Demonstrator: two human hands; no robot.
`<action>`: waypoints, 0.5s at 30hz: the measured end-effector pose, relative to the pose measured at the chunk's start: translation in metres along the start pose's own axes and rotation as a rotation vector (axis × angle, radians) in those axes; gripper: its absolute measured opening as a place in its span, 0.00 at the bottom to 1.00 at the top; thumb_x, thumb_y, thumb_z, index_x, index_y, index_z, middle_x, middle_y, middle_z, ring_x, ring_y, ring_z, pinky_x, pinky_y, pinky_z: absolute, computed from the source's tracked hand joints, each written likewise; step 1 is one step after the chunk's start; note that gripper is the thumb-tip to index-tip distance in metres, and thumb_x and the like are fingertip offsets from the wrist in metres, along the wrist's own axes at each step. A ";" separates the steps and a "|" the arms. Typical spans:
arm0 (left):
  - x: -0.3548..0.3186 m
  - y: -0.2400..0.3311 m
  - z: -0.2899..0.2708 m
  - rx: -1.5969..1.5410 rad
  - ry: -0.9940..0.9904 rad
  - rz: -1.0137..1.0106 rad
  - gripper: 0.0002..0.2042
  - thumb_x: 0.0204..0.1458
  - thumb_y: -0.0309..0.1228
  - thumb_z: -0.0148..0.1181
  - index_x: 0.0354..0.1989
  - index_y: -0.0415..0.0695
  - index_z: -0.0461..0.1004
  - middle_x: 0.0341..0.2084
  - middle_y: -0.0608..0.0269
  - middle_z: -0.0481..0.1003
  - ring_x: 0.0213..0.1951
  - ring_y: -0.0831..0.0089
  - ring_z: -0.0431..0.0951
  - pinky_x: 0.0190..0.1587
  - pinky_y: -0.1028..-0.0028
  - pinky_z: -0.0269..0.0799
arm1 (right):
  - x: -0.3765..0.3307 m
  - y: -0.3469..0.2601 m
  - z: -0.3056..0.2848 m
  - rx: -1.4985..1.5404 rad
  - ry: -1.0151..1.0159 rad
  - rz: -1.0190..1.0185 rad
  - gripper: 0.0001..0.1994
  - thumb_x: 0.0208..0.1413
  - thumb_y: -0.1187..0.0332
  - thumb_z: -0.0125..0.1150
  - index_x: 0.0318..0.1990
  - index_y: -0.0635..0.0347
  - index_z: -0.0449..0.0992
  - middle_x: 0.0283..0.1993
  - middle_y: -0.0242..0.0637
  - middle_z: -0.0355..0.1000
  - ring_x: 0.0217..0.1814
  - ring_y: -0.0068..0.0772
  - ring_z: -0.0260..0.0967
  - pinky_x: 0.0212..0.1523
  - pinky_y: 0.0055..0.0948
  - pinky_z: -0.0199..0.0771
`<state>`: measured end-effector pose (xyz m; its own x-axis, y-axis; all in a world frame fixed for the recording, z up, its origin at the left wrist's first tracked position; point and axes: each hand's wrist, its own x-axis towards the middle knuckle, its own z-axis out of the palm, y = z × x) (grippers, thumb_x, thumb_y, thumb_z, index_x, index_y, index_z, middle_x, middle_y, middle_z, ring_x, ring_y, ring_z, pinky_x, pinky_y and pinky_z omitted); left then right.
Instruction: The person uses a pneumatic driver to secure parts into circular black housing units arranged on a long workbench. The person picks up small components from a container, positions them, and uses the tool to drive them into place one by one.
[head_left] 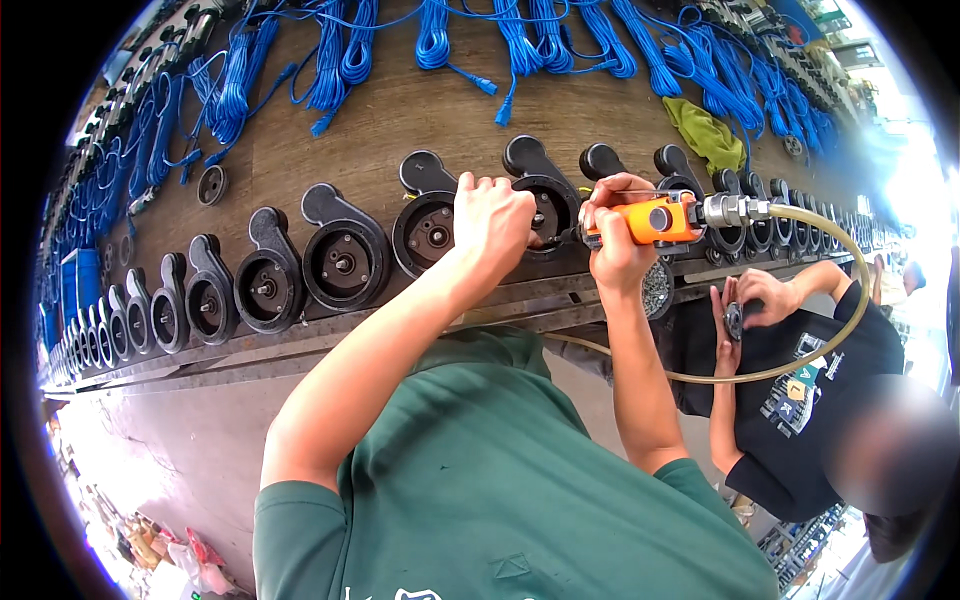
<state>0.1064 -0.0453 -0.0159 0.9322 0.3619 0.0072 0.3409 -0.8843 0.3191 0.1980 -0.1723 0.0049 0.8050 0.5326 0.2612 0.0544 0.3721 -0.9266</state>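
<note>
My right hand (622,250) is wrapped round an orange air screwdriver (655,219) held nearly level, its dark tip pointing left. The tip reaches a round black housing (526,156) with a stubby handle-like arm, in the row along the table's near edge. My left hand (492,222) is closed at the left rim of this housing, its fingertips close to the tip; what they pinch is hidden. To the left sits another black housing (425,172), its metal centre and screws showing, partly covered by my left hand. A clear yellowish hose (858,262) curves from the tool's metal coupling.
More black housings (343,250) line the edge both ways. Bundled blue cables (434,35) lie across the far side, beside a green cloth (706,133). A dish of small metal parts (657,290) is below my right wrist. A co-worker (790,370) at right handles a dark round part.
</note>
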 end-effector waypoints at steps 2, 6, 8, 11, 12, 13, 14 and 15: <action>0.000 -0.001 -0.001 -0.006 -0.001 0.000 0.17 0.36 0.46 0.74 0.26 0.44 0.82 0.30 0.56 0.79 0.40 0.62 0.79 0.49 0.61 0.64 | -0.002 0.000 0.001 -0.008 0.004 0.004 0.14 0.48 0.83 0.46 0.44 0.68 0.68 0.35 0.41 0.70 0.26 0.27 0.66 0.34 0.27 0.71; 0.000 -0.002 -0.001 0.017 -0.044 0.000 0.19 0.37 0.48 0.73 0.30 0.46 0.82 0.30 0.58 0.78 0.40 0.61 0.78 0.49 0.60 0.65 | -0.003 0.004 -0.001 0.038 0.002 -0.012 0.13 0.49 0.84 0.50 0.44 0.66 0.68 0.34 0.38 0.70 0.27 0.23 0.67 0.31 0.22 0.71; 0.001 -0.003 0.000 0.035 -0.068 -0.003 0.19 0.38 0.49 0.72 0.32 0.48 0.82 0.31 0.59 0.78 0.41 0.61 0.78 0.49 0.59 0.65 | -0.004 0.004 -0.001 0.039 -0.026 -0.020 0.13 0.49 0.84 0.52 0.44 0.65 0.67 0.34 0.36 0.70 0.29 0.21 0.68 0.31 0.20 0.70; 0.001 -0.002 0.001 0.039 -0.075 -0.009 0.20 0.38 0.49 0.72 0.35 0.49 0.82 0.32 0.59 0.78 0.42 0.61 0.78 0.50 0.59 0.65 | -0.006 0.006 -0.002 0.010 -0.107 -0.031 0.13 0.49 0.84 0.53 0.44 0.64 0.67 0.35 0.36 0.69 0.32 0.21 0.68 0.33 0.20 0.71; 0.001 -0.002 0.001 0.037 -0.071 -0.009 0.20 0.38 0.49 0.72 0.35 0.49 0.82 0.32 0.59 0.78 0.42 0.61 0.78 0.50 0.59 0.65 | -0.007 0.006 -0.003 0.001 -0.122 -0.026 0.13 0.49 0.84 0.53 0.44 0.64 0.67 0.36 0.35 0.69 0.34 0.21 0.68 0.34 0.20 0.71; 0.001 -0.002 0.001 0.035 -0.066 -0.009 0.20 0.38 0.49 0.72 0.36 0.49 0.82 0.32 0.59 0.78 0.42 0.61 0.78 0.50 0.59 0.65 | -0.009 0.008 -0.003 -0.008 -0.137 -0.021 0.13 0.49 0.84 0.53 0.44 0.64 0.67 0.36 0.35 0.69 0.35 0.21 0.68 0.35 0.21 0.71; 0.001 -0.002 0.001 0.021 -0.034 -0.007 0.19 0.37 0.48 0.73 0.32 0.47 0.82 0.31 0.59 0.79 0.41 0.61 0.78 0.50 0.60 0.65 | -0.009 0.012 -0.002 -0.062 -0.135 -0.053 0.13 0.51 0.82 0.51 0.44 0.64 0.67 0.36 0.36 0.68 0.32 0.21 0.67 0.33 0.21 0.70; 0.000 -0.002 0.003 0.008 -0.001 -0.006 0.18 0.36 0.46 0.74 0.29 0.46 0.82 0.30 0.58 0.79 0.39 0.61 0.79 0.49 0.61 0.65 | -0.009 0.016 -0.002 -0.116 -0.134 -0.085 0.12 0.52 0.81 0.50 0.45 0.63 0.66 0.36 0.37 0.68 0.29 0.22 0.65 0.31 0.22 0.69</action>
<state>0.1060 -0.0443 -0.0195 0.9304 0.3665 0.0045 0.3470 -0.8846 0.3116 0.1928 -0.1726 -0.0124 0.7094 0.6022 0.3663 0.1927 0.3342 -0.9226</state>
